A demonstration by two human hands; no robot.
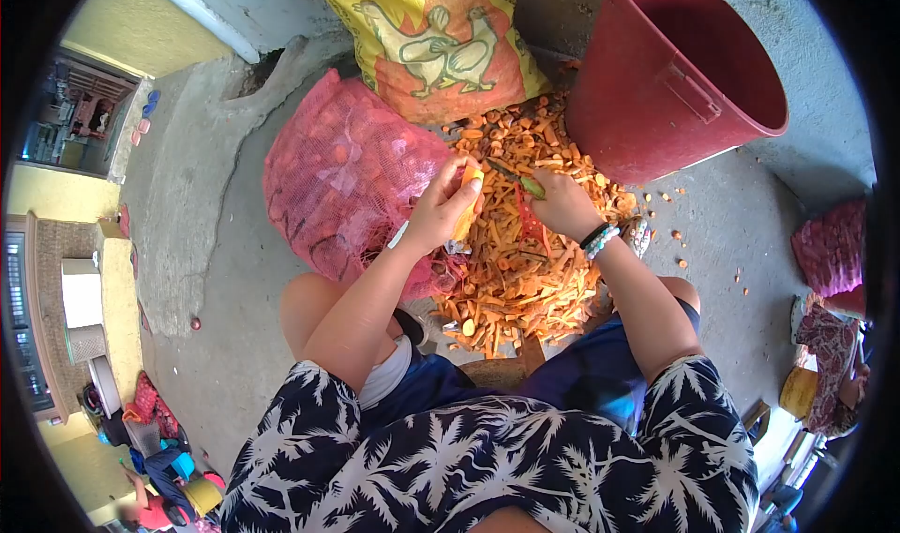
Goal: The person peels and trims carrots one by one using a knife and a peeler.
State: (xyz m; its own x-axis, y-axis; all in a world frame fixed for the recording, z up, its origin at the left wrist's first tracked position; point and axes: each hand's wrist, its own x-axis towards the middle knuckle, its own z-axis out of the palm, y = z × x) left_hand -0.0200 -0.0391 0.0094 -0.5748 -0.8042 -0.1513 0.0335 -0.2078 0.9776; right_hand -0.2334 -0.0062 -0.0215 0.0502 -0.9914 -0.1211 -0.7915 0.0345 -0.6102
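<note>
Orange vegetable (467, 212) sits upright-ish in the left hand (439, 216), above the left edge of the peelings pile (525, 289). Left fingers closed around it, thumb on the near side, tip end poking up past them. Right hand (562, 205) closed on the green handle of a knife (532, 188); dark blade points from those fingers toward the left ones, apart from the hand there. Exact finger wrap on the handle: can't tell, back of hand covers it.

Obstacles: pink mesh bag (347, 172) bulges just beside the left fingers, on their outer side. Yellow-orange sack (441, 55) stands beyond them. Red bin (647, 102) beyond and right of the right fingers, tilted. Pile spreads under both hands, between the knees.

Pose: both forearms reach forward, converging. Beaded bracelets (601, 240) on the right wrist.
</note>
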